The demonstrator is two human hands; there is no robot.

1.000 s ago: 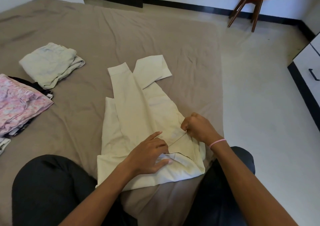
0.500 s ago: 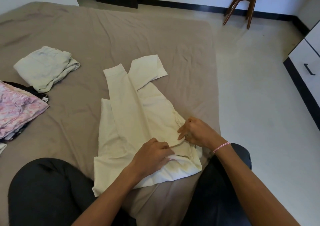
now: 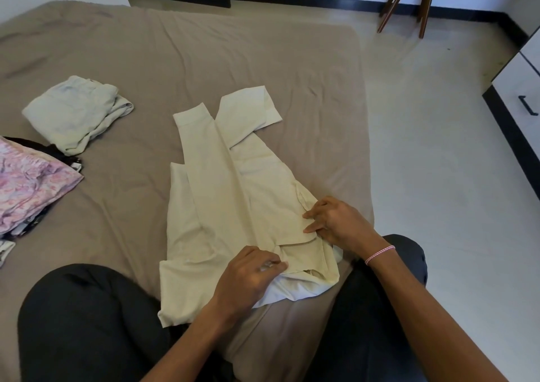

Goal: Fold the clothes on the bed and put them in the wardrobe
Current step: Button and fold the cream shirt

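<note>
A cream shirt (image 3: pixel 233 200) lies on the brown bed (image 3: pixel 204 60), partly folded lengthwise, with both sleeves pointing away from me. My left hand (image 3: pixel 248 276) rests on the shirt's near end by the collar, fingers curled down onto the cloth. My right hand (image 3: pixel 333 221) lies on the shirt's right edge with its fingers stretched out flat along the fold. Whether either hand pinches the fabric is hidden under the fingers.
A folded pale garment (image 3: pixel 76 112) sits on the bed's left part. A pink patterned pile (image 3: pixel 29 188) on dark clothes lies at the left edge. A white drawer unit (image 3: pixel 523 95) stands at the right, a wooden chair (image 3: pixel 409 4) beyond on the pale floor. My knees frame the shirt.
My right hand has uncurled from a fist and laid its fingers flat on the shirt's right fold. My left hand has curled its fingers and slid slightly toward the collar.
</note>
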